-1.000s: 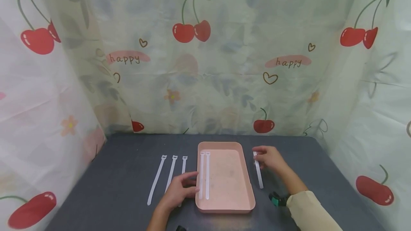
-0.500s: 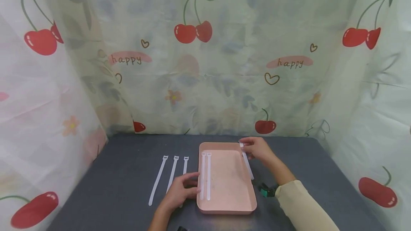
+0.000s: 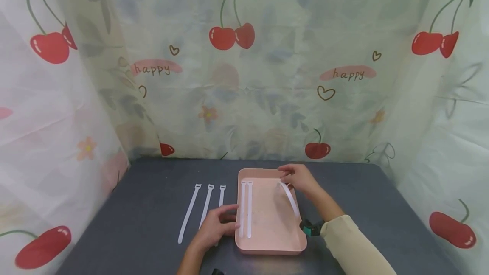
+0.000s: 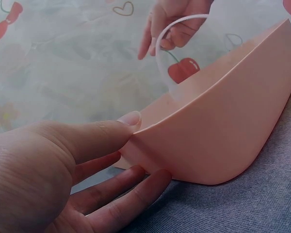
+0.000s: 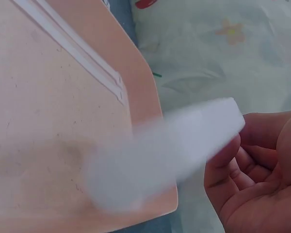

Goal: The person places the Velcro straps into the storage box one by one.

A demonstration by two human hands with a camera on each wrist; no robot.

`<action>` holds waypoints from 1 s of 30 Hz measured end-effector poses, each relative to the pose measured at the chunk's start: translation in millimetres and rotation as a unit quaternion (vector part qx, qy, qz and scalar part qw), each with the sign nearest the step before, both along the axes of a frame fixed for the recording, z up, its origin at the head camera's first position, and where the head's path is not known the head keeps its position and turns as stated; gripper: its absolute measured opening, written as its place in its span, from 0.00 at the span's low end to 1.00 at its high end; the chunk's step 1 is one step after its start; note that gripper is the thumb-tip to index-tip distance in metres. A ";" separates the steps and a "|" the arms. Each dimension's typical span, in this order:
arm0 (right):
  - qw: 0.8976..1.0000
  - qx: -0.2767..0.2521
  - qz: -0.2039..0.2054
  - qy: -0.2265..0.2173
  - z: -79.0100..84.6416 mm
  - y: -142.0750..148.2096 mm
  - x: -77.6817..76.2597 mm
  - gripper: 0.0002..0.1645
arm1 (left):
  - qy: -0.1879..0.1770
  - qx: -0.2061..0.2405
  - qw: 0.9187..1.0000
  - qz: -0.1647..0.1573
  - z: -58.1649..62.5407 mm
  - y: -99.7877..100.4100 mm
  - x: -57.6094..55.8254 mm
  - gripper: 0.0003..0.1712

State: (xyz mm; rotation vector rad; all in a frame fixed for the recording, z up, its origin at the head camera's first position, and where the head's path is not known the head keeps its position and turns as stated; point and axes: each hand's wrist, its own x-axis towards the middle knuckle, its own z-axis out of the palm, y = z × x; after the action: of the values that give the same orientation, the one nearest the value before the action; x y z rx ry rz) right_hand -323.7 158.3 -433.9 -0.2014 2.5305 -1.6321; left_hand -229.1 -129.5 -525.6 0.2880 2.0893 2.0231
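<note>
Pinching one white strap (image 3: 291, 200) by its far end, my right hand (image 3: 300, 180) is at the far right corner of the pink tray (image 3: 273, 239), fingertips over its edge. The strap hangs on the near side of those fingertips, over the tray's right side and well apart from my left hand (image 3: 213, 227). Its long axis slants, the free end pointing toward me and a little to the right; the length bows in an arch, and I can't tell whether it touches the tray. My left hand is relaxed, thumb on the tray's left rim, other fingers loosely against the outer wall. Inside, along that wall, two straps (image 3: 250, 211) lie parallel, slotted heads away from me. Three more straps (image 3: 189, 213) lie on the dark table (image 3: 145, 207) to the left, some partly hidden by my left hand.
</note>
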 end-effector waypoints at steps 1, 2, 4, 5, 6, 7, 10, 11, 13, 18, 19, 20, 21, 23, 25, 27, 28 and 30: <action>1.000 -0.001 0.000 0.001 0.2 -1.5 0.0 0.22 | 0.000 -0.004 1.000 0.001 0.5 -0.2 0.2 0.34; 1.000 -0.003 -0.001 0.001 0.2 -3.2 -0.2 0.21 | -0.001 -0.009 1.000 0.003 0.9 -0.4 0.3 0.34; 1.000 -0.004 -0.005 0.004 -0.6 -7.2 -0.7 0.21 | -0.002 -0.016 1.000 0.005 1.7 -0.9 0.6 0.34; 1.000 -0.007 -0.009 0.004 -1.6 -9.3 -0.9 0.21 | -0.002 -0.019 1.000 0.006 2.0 -1.2 0.9 0.34; 1.000 -0.007 -0.012 0.006 -2.7 -11.4 -1.1 0.20 | -0.002 -0.021 1.000 0.006 2.0 -1.3 1.0 0.34; 1.000 -0.009 -0.014 0.008 -4.2 -13.4 -1.4 0.20 | 0.002 -0.020 1.000 0.005 1.9 -1.5 1.3 0.34; 0.999 -0.022 -0.028 0.010 -10.0 -19.4 -2.3 0.20 | 0.003 -0.011 1.000 0.002 1.6 -1.4 1.5 0.34; 0.999 -0.026 -0.032 0.011 -11.9 -21.2 -2.7 0.20 | 0.004 -0.006 1.000 0.001 1.0 -1.3 1.3 0.34; 0.998 -0.035 -0.042 0.012 -15.2 -25.1 -3.3 0.19 | 0.004 0.001 1.000 -0.001 0.3 -1.1 1.0 0.34; 0.996 -0.055 -0.071 0.014 -22.9 -34.6 -4.6 0.19 | 0.006 0.002 1.000 -0.002 -0.8 -1.1 1.1 0.34; 0.995 -0.058 -0.077 0.013 -25.0 -36.4 -4.9 0.18 | 0.007 0.001 1.000 -0.003 -0.7 -1.0 1.2 0.34; 0.995 -0.059 -0.082 0.012 -27.2 -38.1 -5.2 0.18 | 0.007 -0.001 1.000 -0.002 -0.7 -0.8 1.3 0.34; 0.994 -0.059 -0.087 0.010 -29.7 -39.7 -5.4 0.18 | 0.007 -0.004 1.000 -0.002 -0.5 -0.6 1.3 0.33; 0.994 -0.052 -0.093 0.008 -35.2 -42.4 -5.8 0.17 | 0.003 -0.010 1.000 0.001 0.4 -0.1 1.1 0.33; 0.994 -0.043 -0.096 0.007 -40.7 -44.3 -6.4 0.17 | 0.001 -0.012 1.000 0.002 0.9 0.2 0.8 0.34; 0.995 -0.037 -0.093 0.011 -45.7 -45.8 -7.1 0.18 | 0.000 -0.013 1.000 0.002 1.4 0.4 0.8 0.34; 0.995 -0.034 -0.091 0.014 -48.0 -46.3 -7.4 0.18 | -0.001 -0.013 1.000 0.002 1.6 0.4 0.7 0.34; 0.996 -0.037 -0.084 0.019 -51.7 -47.6 -8.1 0.18 | 0.000 -0.011 1.000 0.002 1.7 0.0 0.5 0.33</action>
State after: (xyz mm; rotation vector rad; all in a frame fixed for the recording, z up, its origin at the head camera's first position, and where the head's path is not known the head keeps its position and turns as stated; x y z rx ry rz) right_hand -331.8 110.8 -485.6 -0.0258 2.5797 -1.7993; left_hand -228.6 -129.4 -523.9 0.2812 2.1134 1.9998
